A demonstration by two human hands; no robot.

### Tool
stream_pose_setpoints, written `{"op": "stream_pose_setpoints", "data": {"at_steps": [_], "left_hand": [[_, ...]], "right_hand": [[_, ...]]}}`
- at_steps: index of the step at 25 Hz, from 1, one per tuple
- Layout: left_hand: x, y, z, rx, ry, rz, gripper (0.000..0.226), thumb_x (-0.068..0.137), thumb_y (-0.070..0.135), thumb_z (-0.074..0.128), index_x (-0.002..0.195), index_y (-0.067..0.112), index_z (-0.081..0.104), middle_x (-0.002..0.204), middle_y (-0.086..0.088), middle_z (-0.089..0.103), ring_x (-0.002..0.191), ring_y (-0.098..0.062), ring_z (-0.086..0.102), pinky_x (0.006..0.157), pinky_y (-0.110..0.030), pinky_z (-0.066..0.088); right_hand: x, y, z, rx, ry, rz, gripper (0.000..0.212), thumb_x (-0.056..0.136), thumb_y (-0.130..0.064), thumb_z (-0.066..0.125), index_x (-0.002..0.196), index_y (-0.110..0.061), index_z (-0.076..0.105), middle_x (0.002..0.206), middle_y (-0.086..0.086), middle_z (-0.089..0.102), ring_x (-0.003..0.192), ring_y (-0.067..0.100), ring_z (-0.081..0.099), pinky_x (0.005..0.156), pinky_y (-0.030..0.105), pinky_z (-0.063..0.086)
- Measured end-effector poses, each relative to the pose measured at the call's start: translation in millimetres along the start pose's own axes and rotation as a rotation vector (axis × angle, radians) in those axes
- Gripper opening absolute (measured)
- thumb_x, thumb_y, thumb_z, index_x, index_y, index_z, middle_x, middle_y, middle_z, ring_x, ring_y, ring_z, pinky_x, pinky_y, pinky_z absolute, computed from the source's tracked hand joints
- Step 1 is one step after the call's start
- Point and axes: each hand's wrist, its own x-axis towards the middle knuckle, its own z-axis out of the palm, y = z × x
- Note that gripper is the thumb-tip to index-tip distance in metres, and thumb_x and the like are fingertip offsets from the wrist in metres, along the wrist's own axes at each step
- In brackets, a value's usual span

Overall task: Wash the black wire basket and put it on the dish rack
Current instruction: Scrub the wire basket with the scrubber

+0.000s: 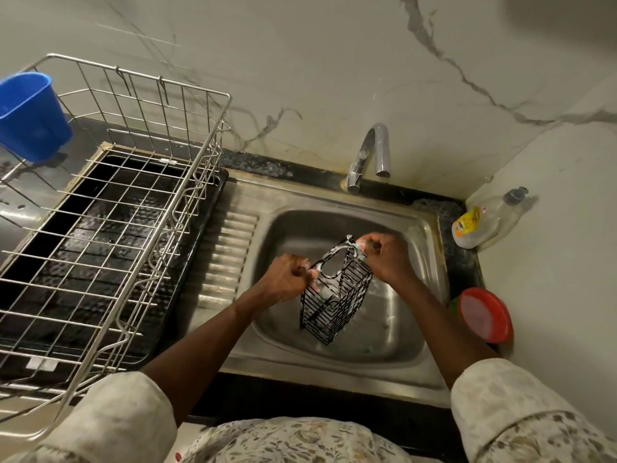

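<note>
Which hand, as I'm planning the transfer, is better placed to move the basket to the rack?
Likely left: the left hand grips the black wire basket on the dish rack side; the right hand pinches a scrubber.

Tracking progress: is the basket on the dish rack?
No: the left hand grips the black wire basket in the sink, right hand at its rim.

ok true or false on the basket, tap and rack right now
The left hand and right hand both grip the black wire basket over the sink. True.
The basket rests on the dish rack. False: it is over the basin, with the rack to its left.
White foam clings to the basket's top rim. True.
Water streams from the tap. False: no stream shows.
The blue cup lies in the sink. False: it is at the rack's far left corner.
</note>
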Motion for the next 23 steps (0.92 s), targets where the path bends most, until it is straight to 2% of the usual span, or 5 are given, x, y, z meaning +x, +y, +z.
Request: {"op": "stream_pose_setpoints", "data": {"at_steps": [4,7,12,16,23], "left_hand": [[4,-4,-2,-0.001,0.043,0.055,0.042,0.095,0.018,0.065,0.054,0.016,0.056,0.051,0.013,0.061,0.049,0.006,0.049,0.052,-0.022,0.04],[16,-17,0,0.041,0.008,0.038,0.043,0.093,0.017,0.067,0.055,0.014,0.048,0.051,0.005,0.054,0.048,0.001,0.041,0.055,-0.024,0.034],[29,-18,10,-0.024,-0.013,-0.029,0.017,0.091,0.036,0.071,0.08,0.022,0.07,0.063,0.016,0.061,0.061,0.004,0.051,0.064,-0.025,0.043],[34,15,21,-0.333,0.111,-0.049,0.015,0.083,0.044,0.064,0.094,0.037,0.07,0.092,0.01,0.073,0.092,-0.016,0.067,0.082,-0.035,0.051],[50,40,26,-0.159,0.286,0.005,0.031,0.102,0.029,0.051,0.078,0.014,0.064,0.073,-0.003,0.065,0.07,-0.015,0.058,0.066,-0.033,0.046]], "right_hand": [[0,-14,-12,0.097,0.034,0.034,0.013,0.093,-0.009,0.068,0.101,-0.01,0.078,0.089,-0.003,0.073,0.07,-0.001,0.062,0.066,0.002,0.046],[1,-20,-20,0.113,0.094,0.021,0.013,0.092,-0.012,0.07,0.1,-0.016,0.08,0.088,-0.007,0.074,0.07,-0.002,0.064,0.071,0.008,0.05],[-5,-21,-20,0.136,0.1,0.037,0.013,0.092,-0.009,0.069,0.101,-0.01,0.078,0.088,-0.003,0.072,0.07,-0.001,0.062,0.067,0.003,0.048],[-5,-29,-10,0.134,0.077,0.003,0.013,0.092,-0.009,0.068,0.101,-0.01,0.078,0.091,-0.001,0.074,0.079,0.008,0.067,0.068,-0.002,0.042],[-10,-34,9,0.292,0.032,0.025,0.014,0.094,-0.009,0.065,0.104,-0.01,0.076,0.096,0.005,0.076,0.085,0.01,0.07,0.08,0.025,0.056]]}}
